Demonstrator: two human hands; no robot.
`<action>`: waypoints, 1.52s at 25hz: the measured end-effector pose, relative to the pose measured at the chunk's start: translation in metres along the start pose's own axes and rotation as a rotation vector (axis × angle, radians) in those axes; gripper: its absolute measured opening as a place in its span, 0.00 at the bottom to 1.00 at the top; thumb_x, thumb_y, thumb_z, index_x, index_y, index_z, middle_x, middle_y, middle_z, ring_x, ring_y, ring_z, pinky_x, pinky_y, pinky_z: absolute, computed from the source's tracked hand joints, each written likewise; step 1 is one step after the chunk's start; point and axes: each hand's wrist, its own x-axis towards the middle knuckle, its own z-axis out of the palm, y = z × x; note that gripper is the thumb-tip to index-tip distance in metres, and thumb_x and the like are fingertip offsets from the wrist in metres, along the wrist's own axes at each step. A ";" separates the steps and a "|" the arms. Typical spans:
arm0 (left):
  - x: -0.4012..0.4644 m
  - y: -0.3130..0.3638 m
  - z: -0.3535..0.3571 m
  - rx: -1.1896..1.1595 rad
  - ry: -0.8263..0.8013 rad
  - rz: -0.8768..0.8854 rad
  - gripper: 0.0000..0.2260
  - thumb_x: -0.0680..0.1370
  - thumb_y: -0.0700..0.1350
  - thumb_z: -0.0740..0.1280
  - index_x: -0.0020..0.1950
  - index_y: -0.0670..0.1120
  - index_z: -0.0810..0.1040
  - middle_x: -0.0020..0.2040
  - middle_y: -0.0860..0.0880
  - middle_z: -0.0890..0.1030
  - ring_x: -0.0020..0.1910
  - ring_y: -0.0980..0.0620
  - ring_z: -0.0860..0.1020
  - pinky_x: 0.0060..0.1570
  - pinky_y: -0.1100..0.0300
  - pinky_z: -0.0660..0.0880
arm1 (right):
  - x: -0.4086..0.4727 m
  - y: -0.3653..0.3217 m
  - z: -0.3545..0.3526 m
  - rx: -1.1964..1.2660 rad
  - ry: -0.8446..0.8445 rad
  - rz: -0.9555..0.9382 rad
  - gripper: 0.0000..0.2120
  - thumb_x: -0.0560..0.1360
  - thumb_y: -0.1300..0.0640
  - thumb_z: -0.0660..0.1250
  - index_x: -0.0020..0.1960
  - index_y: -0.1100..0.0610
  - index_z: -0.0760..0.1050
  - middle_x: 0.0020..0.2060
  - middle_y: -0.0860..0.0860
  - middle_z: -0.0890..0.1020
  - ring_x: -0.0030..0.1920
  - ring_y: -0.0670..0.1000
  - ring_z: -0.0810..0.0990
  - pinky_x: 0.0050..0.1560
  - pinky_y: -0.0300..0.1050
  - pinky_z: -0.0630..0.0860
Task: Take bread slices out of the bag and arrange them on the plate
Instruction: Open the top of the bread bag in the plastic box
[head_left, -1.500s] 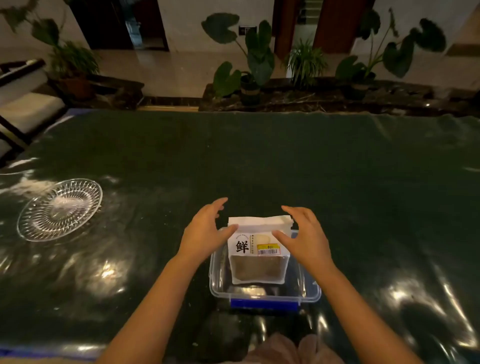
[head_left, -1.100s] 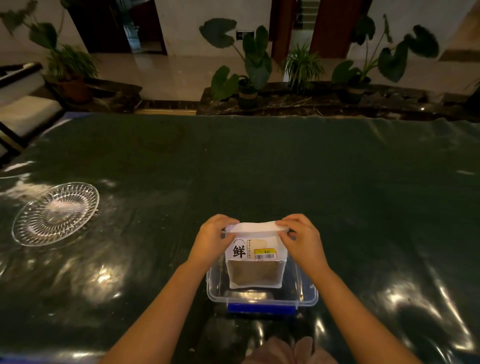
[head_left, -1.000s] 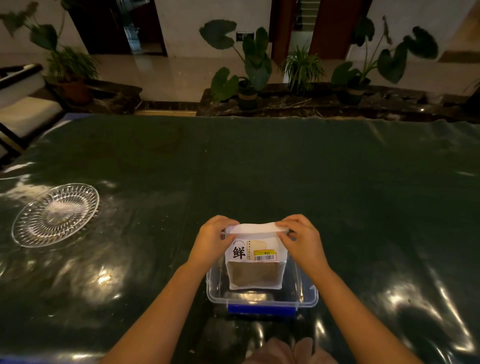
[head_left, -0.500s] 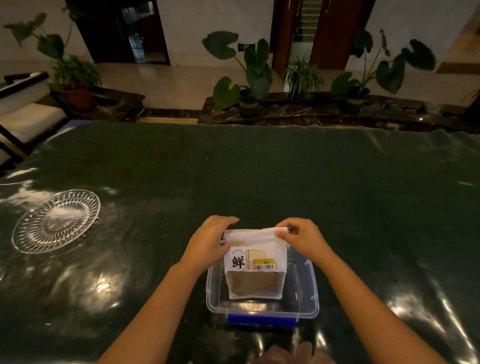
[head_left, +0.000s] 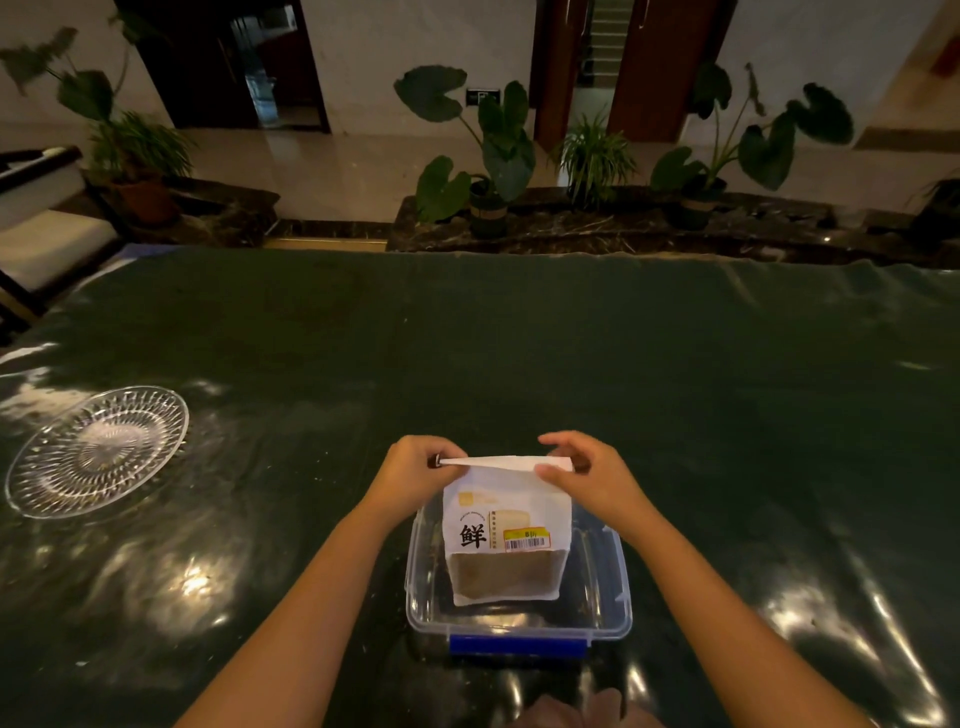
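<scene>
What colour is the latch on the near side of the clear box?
Blue. The latch on the clear box shows plainly in the head view.

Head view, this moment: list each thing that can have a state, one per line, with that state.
Bread bag: upright in the tub, top strip flat and closed, pinched at both ends.
Clear plastic tub: lidless, on the table, holding the bag.
Glass plate: empty, far left on the table.
Left hand: fingers closed on the bag top's left end.
Right hand: fingers closed on its right end.
</scene>
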 end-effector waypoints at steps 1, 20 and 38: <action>0.000 0.000 -0.001 -0.039 -0.011 -0.023 0.06 0.73 0.40 0.69 0.41 0.51 0.82 0.41 0.52 0.83 0.44 0.56 0.81 0.43 0.64 0.77 | -0.001 0.000 0.000 -0.107 -0.019 -0.063 0.18 0.70 0.55 0.71 0.58 0.47 0.74 0.51 0.46 0.77 0.52 0.45 0.75 0.48 0.38 0.75; -0.009 0.021 -0.006 -0.057 0.025 0.026 0.04 0.74 0.43 0.69 0.42 0.51 0.82 0.42 0.53 0.83 0.44 0.58 0.81 0.41 0.67 0.76 | -0.004 -0.012 -0.004 0.151 0.086 -0.016 0.05 0.71 0.54 0.69 0.38 0.46 0.79 0.40 0.44 0.81 0.43 0.45 0.79 0.39 0.34 0.74; -0.041 0.024 0.019 0.833 0.273 0.620 0.15 0.67 0.46 0.76 0.52 0.51 0.79 0.60 0.48 0.81 0.63 0.47 0.75 0.67 0.41 0.59 | 0.018 -0.043 -0.021 -0.135 -0.044 -0.078 0.06 0.72 0.60 0.68 0.38 0.51 0.78 0.39 0.46 0.80 0.43 0.45 0.79 0.41 0.35 0.75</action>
